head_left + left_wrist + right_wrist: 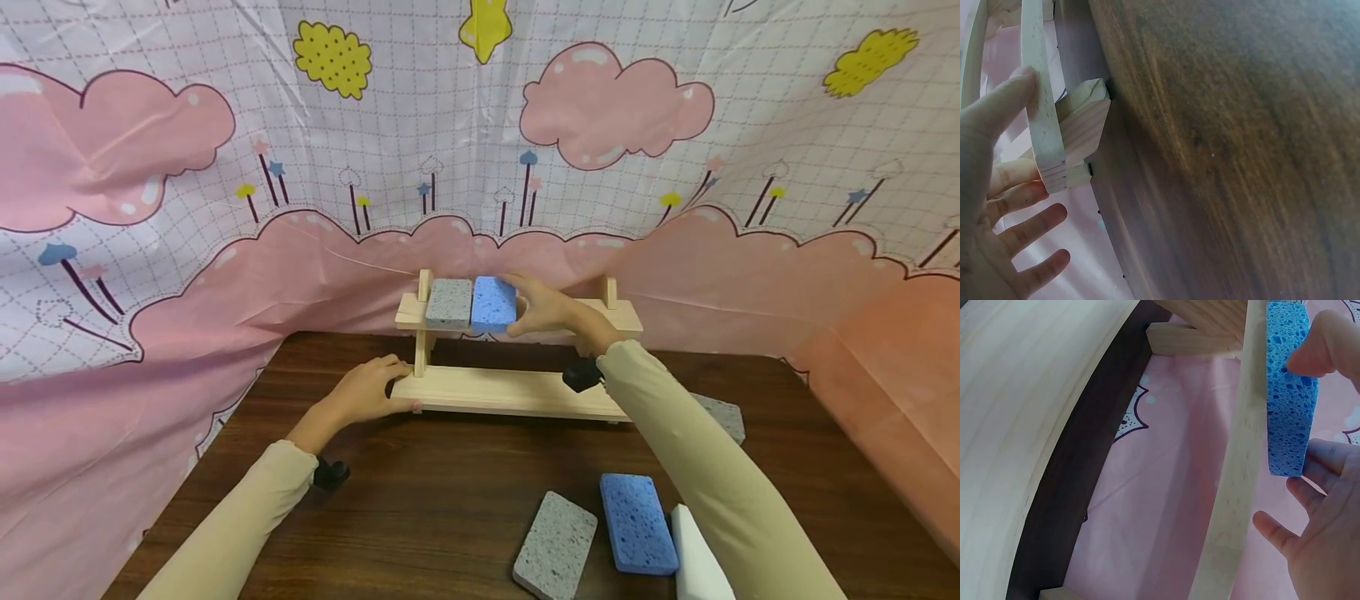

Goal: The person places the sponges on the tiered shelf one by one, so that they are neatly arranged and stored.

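Note:
A two-tier wooden rack (495, 390) stands at the back of a dark table. Its lower left end is gripped by my left hand (365, 392); in the left wrist view the thumb (1013, 94) lies on one side of the board and fingers curl to the other. On the upper shelf, my right hand (546, 307) pinches a blue sponge (492, 302) between thumb and fingers, as the right wrist view shows of the sponge (1286, 419). Immediately left of it a grey sponge (449, 300) lies on the same shelf.
On the table toward the front lie a second grey sponge (557, 546), another blue sponge (639, 523) and a white block (697, 558) partly under the right sleeve. One more grey piece (723, 415) shows behind that sleeve. A patterned cloth (450, 125) hangs behind the rack.

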Tool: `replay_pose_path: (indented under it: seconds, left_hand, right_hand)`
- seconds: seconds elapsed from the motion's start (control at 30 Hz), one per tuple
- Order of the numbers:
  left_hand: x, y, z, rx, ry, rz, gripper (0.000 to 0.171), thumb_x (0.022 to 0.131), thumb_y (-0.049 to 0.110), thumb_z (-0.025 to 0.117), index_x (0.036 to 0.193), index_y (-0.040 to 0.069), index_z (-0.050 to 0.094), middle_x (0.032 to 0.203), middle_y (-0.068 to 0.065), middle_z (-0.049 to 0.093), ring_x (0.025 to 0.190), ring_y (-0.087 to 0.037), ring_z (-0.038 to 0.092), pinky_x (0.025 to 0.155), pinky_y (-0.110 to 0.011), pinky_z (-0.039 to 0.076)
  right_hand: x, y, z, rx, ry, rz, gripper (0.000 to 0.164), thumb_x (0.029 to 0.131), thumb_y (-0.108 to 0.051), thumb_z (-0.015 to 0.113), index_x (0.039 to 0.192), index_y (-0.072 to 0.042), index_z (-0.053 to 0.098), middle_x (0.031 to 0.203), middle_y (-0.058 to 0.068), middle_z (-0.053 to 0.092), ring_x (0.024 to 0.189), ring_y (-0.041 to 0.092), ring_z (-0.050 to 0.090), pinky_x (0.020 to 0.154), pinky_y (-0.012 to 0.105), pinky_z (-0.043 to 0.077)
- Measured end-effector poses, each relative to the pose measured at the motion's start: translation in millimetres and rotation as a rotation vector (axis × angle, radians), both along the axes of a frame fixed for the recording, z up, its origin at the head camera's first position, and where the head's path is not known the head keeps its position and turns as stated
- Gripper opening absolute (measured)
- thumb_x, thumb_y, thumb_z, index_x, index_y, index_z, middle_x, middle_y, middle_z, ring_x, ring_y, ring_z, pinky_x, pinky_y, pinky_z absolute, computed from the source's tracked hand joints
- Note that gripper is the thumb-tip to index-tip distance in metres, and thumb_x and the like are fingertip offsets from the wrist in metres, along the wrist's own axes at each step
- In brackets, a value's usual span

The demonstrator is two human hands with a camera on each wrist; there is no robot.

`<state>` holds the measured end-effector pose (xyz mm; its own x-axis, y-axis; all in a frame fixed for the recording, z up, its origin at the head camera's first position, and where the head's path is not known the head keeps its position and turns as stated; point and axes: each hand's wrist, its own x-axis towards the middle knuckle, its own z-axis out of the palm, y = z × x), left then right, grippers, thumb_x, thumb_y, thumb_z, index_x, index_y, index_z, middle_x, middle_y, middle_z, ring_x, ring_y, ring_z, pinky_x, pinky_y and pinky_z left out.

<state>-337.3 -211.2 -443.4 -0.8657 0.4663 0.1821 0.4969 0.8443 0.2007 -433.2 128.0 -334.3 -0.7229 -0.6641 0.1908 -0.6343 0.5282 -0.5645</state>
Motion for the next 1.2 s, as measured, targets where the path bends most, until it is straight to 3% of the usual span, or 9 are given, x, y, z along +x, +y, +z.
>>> replay_pose_path:
  seconds: [0.17,0.43,0.6,0.87,1.2]
  left_hand:
    - [0.0,0.7,1.0,0.0,0.003,-0.005,0.072,0.086,0.06,0.074,0.136,0.009,0.065,0.141,-0.016,0.059,0.133,-0.041,0.055,0.106,-0.061,0.046]
    - [0.6,1.1,-0.3,0.009,0.007,-0.004,0.071,0.086,0.059,0.075,0.135,0.008,0.066,0.14,-0.018,0.06,0.131,-0.042,0.056,0.106,-0.06,0.047]
    - [1.8,1.3,0.7,0.012,0.011,-0.007,0.07,0.086,0.058,0.075,0.134,0.008,0.066,0.138,-0.016,0.061,0.128,-0.04,0.058,0.104,-0.059,0.048]
    - [0.2,0.8,0.3,0.014,0.022,-0.01,0.07,0.085,0.057,0.076,0.134,0.008,0.067,0.136,-0.014,0.062,0.125,-0.039,0.06,0.103,-0.059,0.049]
    - [-0.3,0.5,-0.2,0.013,0.013,-0.001,0.069,0.085,0.058,0.076,0.134,0.01,0.067,0.136,-0.014,0.062,0.126,-0.037,0.06,0.103,-0.057,0.05]
  right_hand:
    - [-1.5,1.4,-3.4,-0.033,-0.032,0.02,0.1,0.073,-0.005,0.082,0.157,0.005,0.029,0.155,0.022,0.037,0.134,0.037,0.038,0.119,0.057,0.031]
    - [1.6,1.8,-1.9,0.004,-0.015,0.023,0.098,0.075,-0.006,0.079,0.159,-0.001,0.028,0.154,0.021,0.037,0.131,0.034,0.038,0.115,0.054,0.035]
    - [2.0,3.7,-0.7,-0.003,-0.058,0.025,0.098,0.076,-0.003,0.079,0.159,-0.002,0.027,0.153,0.019,0.037,0.129,0.032,0.039,0.115,0.057,0.035]
    - [-1.5,7.7,0.9,-0.006,-0.051,0.064,0.091,0.075,-0.002,0.078,0.154,0.002,0.033,0.141,0.021,0.045,0.122,0.032,0.044,0.111,0.05,0.036]
    - [0.3,14.2,0.9,0.033,-0.061,0.031,0.097,0.075,-0.005,0.077,0.158,0.004,0.026,0.148,0.019,0.041,0.125,0.031,0.042,0.113,0.05,0.035]
